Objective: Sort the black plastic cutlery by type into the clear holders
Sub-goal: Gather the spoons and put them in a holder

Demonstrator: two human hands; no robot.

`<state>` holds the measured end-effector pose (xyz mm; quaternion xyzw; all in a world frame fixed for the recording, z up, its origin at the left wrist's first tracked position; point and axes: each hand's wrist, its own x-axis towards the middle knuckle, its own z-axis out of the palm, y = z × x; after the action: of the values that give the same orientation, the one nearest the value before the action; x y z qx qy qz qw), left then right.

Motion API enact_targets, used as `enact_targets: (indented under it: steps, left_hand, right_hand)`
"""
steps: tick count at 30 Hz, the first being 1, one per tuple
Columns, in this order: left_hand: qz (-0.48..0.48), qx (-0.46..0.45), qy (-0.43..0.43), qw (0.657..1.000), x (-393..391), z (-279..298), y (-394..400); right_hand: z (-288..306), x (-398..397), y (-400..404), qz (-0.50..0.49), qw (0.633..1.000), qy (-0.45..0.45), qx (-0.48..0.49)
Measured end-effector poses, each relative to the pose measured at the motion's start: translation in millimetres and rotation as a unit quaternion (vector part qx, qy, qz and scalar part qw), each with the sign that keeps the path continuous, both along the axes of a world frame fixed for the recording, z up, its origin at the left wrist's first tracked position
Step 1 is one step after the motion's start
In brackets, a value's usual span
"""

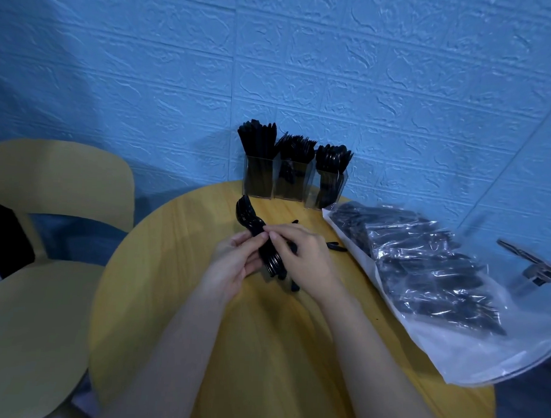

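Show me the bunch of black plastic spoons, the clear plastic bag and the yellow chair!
bunch of black plastic spoons [248, 214], head view, spoon bowls
clear plastic bag [470, 353], head view, bare lower part
yellow chair [64, 174], head view, backrest

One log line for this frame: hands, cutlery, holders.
left hand: holds spoon stack | right hand: pinches stack | clear holders: part-filled, table's far edge

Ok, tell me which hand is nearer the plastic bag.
Right. The right hand is just left of the bag; the left hand lies farther left, beyond the spoons.
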<state>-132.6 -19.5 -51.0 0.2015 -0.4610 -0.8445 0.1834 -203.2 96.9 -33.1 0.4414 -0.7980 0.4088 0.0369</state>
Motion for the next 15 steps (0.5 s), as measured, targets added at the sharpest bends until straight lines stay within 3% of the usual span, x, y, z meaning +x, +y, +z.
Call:
enact_targets:
  steps: [4, 9, 15]
  left_hand:
    - [-0.013, -0.069, -0.019, 0.997, -19, 14, 7]
    - [-0.114, -0.163, -0.015, 0.980, -55, 41, 11]
    - [-0.166, -0.357, -0.022, 0.919, -104, 59, 12]
  right_hand:
    - [25, -18, 0, -0.068, 0.987, -0.134, -0.051]
    - [63, -63, 15, -0.035, 0.940, -0.334, -0.062]
    - [82, -114, 24, -0.040, 0.927, -0.372, -0.006]
